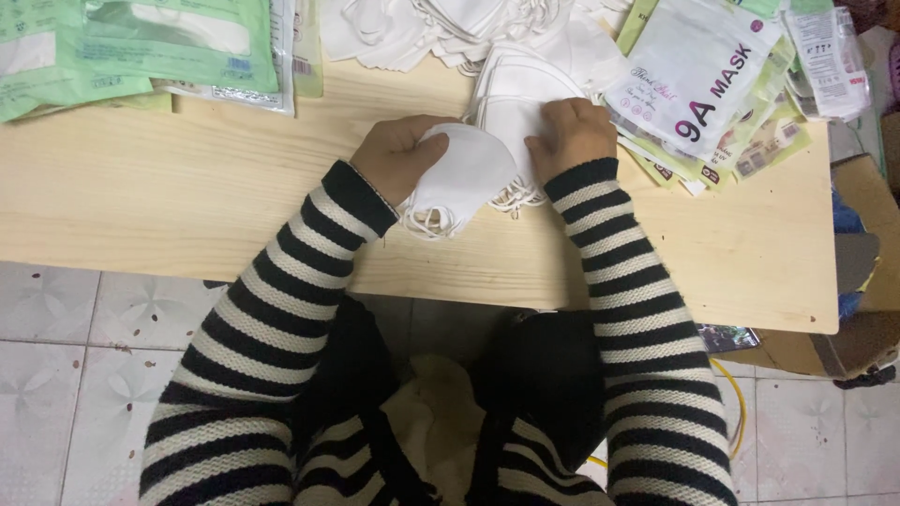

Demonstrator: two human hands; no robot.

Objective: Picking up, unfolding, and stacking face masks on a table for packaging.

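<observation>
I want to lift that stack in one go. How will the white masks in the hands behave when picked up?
The white masks look thin and soft, so probably floppy and light. Their ear loops dangle loose and may snag. Held by the left hand and right hand, the stack may fan apart.

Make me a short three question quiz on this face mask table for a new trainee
1. True or false: both hands are on white masks.
2. Which side of the wooden table holds the green packets? A) the person's left B) the person's right C) the near edge
3. What hangs loose below the mask in the left hand?

Key
1. True: the left hand grips a folded white mask, and the right hand rests on the stack of white masks.
2. A.
3. Its white ear loops. The fingers of both hands are curled closed.
</observation>
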